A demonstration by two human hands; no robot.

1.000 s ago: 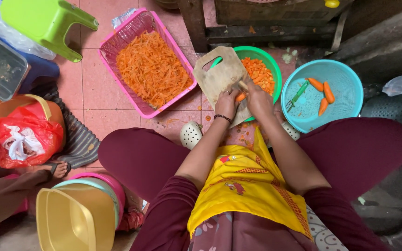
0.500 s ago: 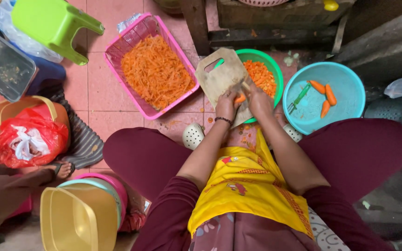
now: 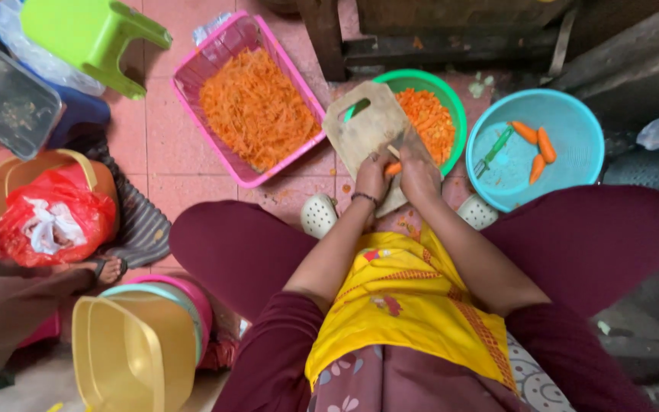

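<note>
Carrot was the whole business here: a short orange carrot piece (image 3: 393,168) lay on the pale wooden cutting board (image 3: 364,126), which was propped across the rim of the round green plastic bowl (image 3: 451,103) holding chopped carrot. The piece sat at the board's near end, right between the two hands, its long axis running roughly crosswise to the person, from left hand towards right.

The left hand (image 3: 373,174) was curled over the carrot's left end, fingers bent narrow and pinning it to the board. The right hand (image 3: 418,169) was closed around the handle of a small knife (image 3: 397,145); the blade was mostly hidden, but it seemed to stand just beyond the carrot, on its right-hand end. Both hands were touching or nearly touching each other, so neither was clearly the nearer; the knife hand met the free end, the left hand the held end.

Just left of the board stood the pink rectangular plastic basket (image 3: 232,164), heaped with shredded carrot. To the right, well apart from the hands, the light blue round plastic basin (image 3: 573,126) held a few whole carrots (image 3: 537,149) and a green-handled peeler (image 3: 492,152). All of it stood on the pink tiled floor (image 3: 165,145); there was no bench. A lime green plastic stool (image 3: 89,34) stood off to the far left.
</note>
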